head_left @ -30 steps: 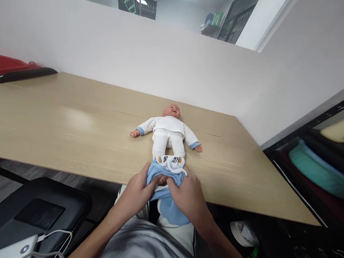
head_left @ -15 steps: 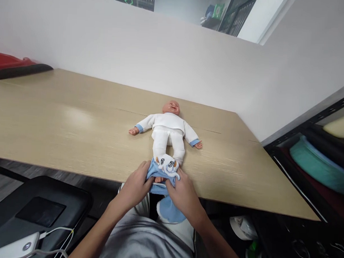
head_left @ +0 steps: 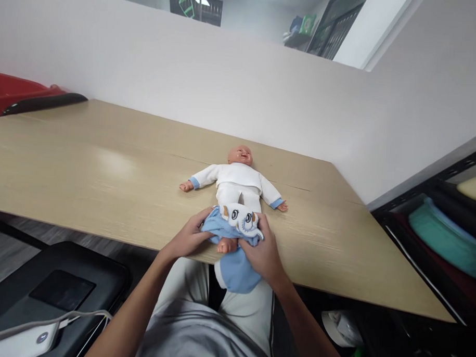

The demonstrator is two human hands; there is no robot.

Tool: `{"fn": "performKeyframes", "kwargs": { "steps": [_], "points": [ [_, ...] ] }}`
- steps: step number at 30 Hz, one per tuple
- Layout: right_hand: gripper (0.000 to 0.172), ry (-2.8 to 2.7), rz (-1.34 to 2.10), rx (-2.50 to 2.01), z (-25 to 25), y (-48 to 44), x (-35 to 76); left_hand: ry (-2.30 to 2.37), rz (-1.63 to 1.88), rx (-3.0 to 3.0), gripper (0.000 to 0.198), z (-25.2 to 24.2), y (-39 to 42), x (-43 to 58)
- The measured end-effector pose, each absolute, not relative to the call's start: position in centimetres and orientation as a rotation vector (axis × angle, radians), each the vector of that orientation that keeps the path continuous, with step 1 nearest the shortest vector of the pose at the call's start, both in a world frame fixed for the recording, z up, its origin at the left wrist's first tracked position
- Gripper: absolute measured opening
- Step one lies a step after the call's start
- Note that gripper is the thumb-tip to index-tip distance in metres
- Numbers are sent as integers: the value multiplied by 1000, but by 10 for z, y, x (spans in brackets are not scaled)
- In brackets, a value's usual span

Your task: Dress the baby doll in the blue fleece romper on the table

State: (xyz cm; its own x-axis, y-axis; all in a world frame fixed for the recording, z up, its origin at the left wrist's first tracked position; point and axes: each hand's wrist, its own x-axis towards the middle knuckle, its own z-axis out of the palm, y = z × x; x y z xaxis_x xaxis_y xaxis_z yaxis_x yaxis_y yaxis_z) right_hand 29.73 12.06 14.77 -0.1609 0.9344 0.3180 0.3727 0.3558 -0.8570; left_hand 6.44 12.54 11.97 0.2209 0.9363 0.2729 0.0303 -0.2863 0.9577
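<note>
A baby doll [head_left: 239,174] in a white long-sleeved top with blue cuffs lies on its back, its feet toward me. Blue doll pants [head_left: 238,269] with a white elephant face are bunched around its lower legs, one leg of the garment hanging over the table edge. My left hand [head_left: 193,233] grips the bunched cloth on the left side. On the right side, my right hand [head_left: 263,247] pinches the same garment beside the elephant's trunk. A bare doll foot [head_left: 228,245] sticks out between my hands; the other foot is hidden.
The doll lies on a wooden table [head_left: 124,195] against a white wall. A red tub [head_left: 22,90] stands at the far left. Below, a black chair [head_left: 98,270] carries a white power bank [head_left: 29,340] with a cable. Shelving with a teal container [head_left: 446,238] is at the right.
My hands have drawn the blue pants farther up the doll's legs, and a foot now shows clearly below the cloth. The view has shifted slightly.
</note>
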Motion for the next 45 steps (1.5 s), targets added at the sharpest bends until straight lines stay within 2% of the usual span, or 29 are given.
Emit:
{"fn": "performKeyframes", "kwargs": {
  "steps": [2, 6, 12, 15, 18, 21, 24, 28, 31, 35, 39, 45],
  "points": [
    [39, -1772, 822, -1143, 153, 134, 304, 930, 1161, 1557, 58, 125, 134, 62],
    [25, -1934, 1025, -1059, 167, 166, 319, 944, 1091, 1529, 53, 140, 147, 59],
    [64, -2090, 1211, -958, 178, 207, 326, 975, 1044, 1578, 47, 151, 153, 57],
    [73, -2155, 1273, -1016, 178, 208, 325, 1053, 1039, 1622, 51, 146, 156, 48],
    [69, -2116, 1333, -1135, 175, 199, 319, 1132, 1063, 1708, 64, 141, 165, 34],
    [63, -2093, 1412, -1068, 172, 191, 309, 1140, 1050, 1850, 73, 145, 179, 16],
    [55, -2127, 1413, -943, 174, 185, 299, 1068, 922, 1954, 70, 163, 197, 1],
    [46, -2218, 1173, -824, 180, 177, 290, 926, 595, 2025, 68, 199, 224, -3],
    [44, -2250, 1070, -813, 181, 174, 286, 1031, 375, 2032, 66, 225, 242, 11],
    [38, -2279, 1033, -898, 182, 167, 289, 1104, 297, 2135, 68, 251, 248, 41],
    [34, -2182, 1042, -1027, 190, 148, 306, 667, 164, 2197, 48, 256, 233, 64],
    [29, -1959, 1352, -1133, 194, 124, 335, 545, 125, 2178, 43, 238, 214, 76]
  ]
}}
